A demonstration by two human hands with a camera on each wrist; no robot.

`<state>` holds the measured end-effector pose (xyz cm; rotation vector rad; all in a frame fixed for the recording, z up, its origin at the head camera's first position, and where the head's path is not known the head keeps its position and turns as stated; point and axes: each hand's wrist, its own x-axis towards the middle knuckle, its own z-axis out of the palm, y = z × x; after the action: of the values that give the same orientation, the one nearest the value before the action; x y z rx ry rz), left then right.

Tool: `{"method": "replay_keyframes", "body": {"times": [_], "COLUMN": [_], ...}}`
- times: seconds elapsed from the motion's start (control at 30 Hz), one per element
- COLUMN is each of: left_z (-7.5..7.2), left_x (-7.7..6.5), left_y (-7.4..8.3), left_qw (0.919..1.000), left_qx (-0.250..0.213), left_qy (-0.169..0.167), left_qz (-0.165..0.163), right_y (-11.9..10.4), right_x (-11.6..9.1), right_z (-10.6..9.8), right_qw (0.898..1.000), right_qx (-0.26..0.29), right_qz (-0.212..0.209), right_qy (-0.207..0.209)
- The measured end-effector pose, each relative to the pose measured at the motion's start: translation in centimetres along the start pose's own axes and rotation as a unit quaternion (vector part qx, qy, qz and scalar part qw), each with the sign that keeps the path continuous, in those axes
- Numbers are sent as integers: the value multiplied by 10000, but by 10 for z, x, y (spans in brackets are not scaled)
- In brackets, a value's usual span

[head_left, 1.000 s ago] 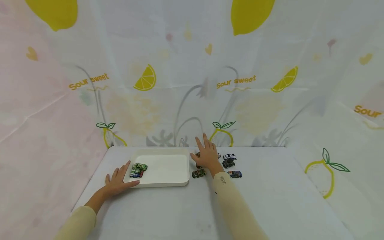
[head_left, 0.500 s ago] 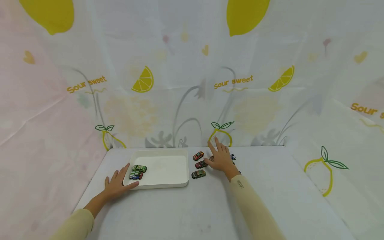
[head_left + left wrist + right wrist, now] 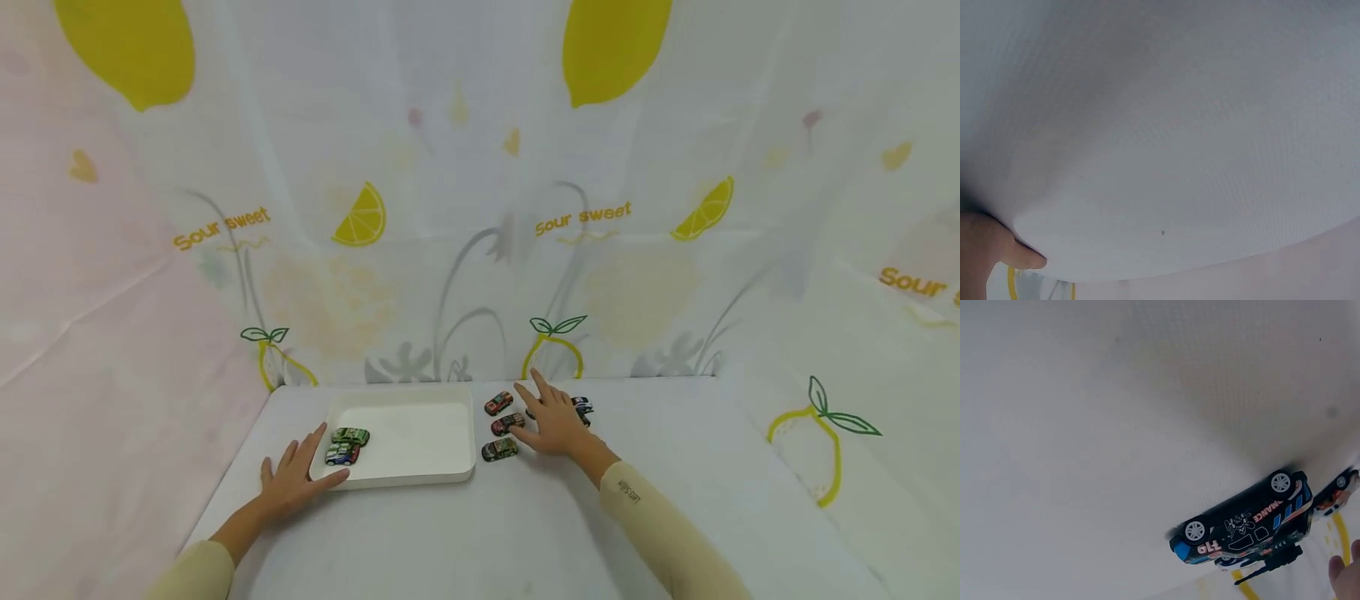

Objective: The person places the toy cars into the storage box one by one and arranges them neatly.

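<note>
In the head view, my left hand [image 3: 292,479] spreads its fingers at the left front corner of a white tray [image 3: 450,477], thumb along the front rim. Inside the tray lie a green toy car [image 3: 350,436] and a white-and-blue toy car [image 3: 342,454]. My right hand [image 3: 555,423], fingers extended, hovers over the toy cars right of the tray and partly hides some. The right wrist view shows a black toy car [image 3: 1241,525] marked 719, a gun-barrelled toy vehicle [image 3: 1275,561] behind it, and fingertips [image 3: 1347,575] apart from both.
Between tray and right hand stand an orange-red car [image 3: 498,403], a dark red car [image 3: 507,424] and a dark green car [image 3: 499,450]. A white-and-dark car [image 3: 582,405] shows beyond the hand. Lemon-printed cloth [image 3: 420,317] rises behind the white table [image 3: 420,542].
My right hand has shifted right across the toy cars, uncovering the ones nearest the tray and covering some on the right. The left hand has stayed at the tray corner.
</note>
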<state>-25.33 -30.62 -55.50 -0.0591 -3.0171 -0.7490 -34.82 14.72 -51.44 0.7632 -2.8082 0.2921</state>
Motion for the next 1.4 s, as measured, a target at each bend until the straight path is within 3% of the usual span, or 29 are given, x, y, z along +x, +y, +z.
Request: {"method": "replay_keyframes", "body": {"times": [0.3, 0.53, 0.7, 0.87, 1.13, 1.4], "left_z": [1, -2, -6, -2, 1, 0], "left_x": [-2, 5, 2, 4, 4, 5], "left_y": [1, 4, 4, 1, 1, 0], "left_qw": [9997, 9996, 9997, 9997, 9996, 9999], "left_qx": [2, 30, 16, 56, -61, 17], "left_qy": [-174, -198, -213, -196, -237, -125], "left_qz": [-156, -185, -142, -150, -154, -86], "right_y": [-10, -12, -18, -21, -30, -39], "right_x": [-6, -4, -7, -12, -13, -9], "right_z": [7, 9, 13, 14, 15, 17], "right_qw": [9990, 9977, 9960, 9933, 9897, 9888], "right_qx": [136, 138, 349, 542, 706, 726], "right_qz": [-327, -604, -715, -896, -1232, -1011], "right_qy": [-273, -284, -412, -497, -198, -820]}}
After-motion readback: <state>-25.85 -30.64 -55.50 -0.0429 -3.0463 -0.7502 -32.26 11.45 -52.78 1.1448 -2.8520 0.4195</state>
